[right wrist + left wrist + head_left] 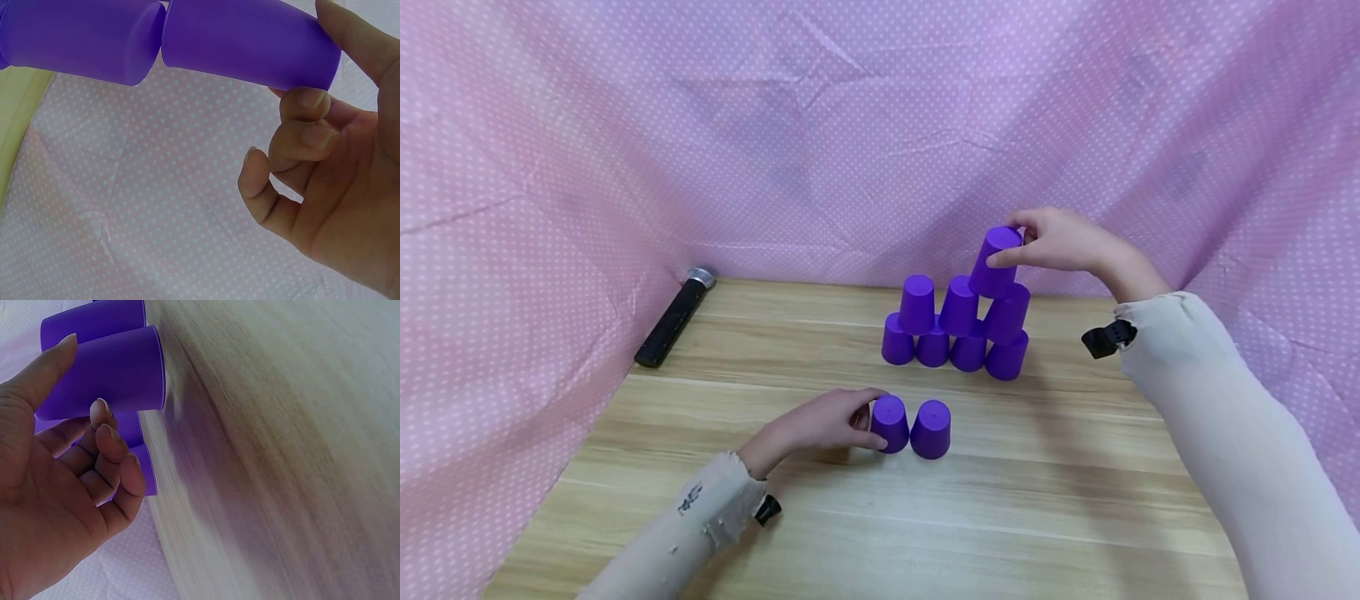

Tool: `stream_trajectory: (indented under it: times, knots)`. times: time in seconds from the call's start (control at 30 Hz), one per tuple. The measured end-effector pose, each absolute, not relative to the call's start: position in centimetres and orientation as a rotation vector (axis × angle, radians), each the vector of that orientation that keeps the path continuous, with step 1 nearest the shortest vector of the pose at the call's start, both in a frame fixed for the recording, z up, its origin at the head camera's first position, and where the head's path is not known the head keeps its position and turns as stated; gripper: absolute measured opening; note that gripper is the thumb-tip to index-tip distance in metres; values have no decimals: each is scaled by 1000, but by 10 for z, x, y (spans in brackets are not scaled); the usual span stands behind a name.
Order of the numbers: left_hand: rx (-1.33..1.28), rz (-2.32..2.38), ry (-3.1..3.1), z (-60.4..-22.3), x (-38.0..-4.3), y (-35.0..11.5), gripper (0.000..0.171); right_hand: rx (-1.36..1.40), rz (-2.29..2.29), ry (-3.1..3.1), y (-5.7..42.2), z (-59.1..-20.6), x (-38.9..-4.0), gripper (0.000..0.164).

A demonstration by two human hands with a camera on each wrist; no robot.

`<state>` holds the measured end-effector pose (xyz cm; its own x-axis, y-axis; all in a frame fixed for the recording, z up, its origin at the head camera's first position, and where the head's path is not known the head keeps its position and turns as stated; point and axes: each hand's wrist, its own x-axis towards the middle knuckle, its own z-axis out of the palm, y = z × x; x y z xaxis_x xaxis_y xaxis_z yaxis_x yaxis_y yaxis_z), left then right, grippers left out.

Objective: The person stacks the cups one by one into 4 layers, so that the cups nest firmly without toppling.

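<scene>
My right hand (pixel 1067 240) pinches an upside-down purple cup (pixel 996 262) between thumb and fingers, at the top right of a stack of like cups. Its rim meets the tops of the middle cup (pixel 959 307) and right cup (pixel 1009 312) in the second row, or hovers just over them; I cannot tell which. Another second-row cup (pixel 917 305) stands at the left. Below is a bottom row of several cups (pixel 897 342). Nearer to me, my left hand (pixel 835 419) holds an inverted purple cup (pixel 106 375) on the table, close beside another cup (pixel 931 430).
A black microphone (pixel 673 323) with a silver head lies at the table's back left. Pink dotted cloth (pixel 820 150) hangs behind and along the sides of the wooden table (pixel 1022 517). Black straps (pixel 1108 339) sit at the wrists.
</scene>
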<state>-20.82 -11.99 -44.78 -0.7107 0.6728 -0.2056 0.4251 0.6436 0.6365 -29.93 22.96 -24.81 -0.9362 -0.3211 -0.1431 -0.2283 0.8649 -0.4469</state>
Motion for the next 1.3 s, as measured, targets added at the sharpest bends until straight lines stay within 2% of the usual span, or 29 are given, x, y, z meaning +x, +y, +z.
stream_trajectory:
  times: [0.4, 0.83, 1.3]
  knots:
    - [862, 782, 2440, -448, -209, -119, 59, -411, -674, 2800, 231, -249, -300, 63]
    - [867, 801, 2421, -450, -208, -119, 56, -411, -650, 2815, 232, -252, -302, 62]
    - [852, 797, 2416, -452, -209, -120, 57, -388, -685, 2778, 232, -250, -304, 70]
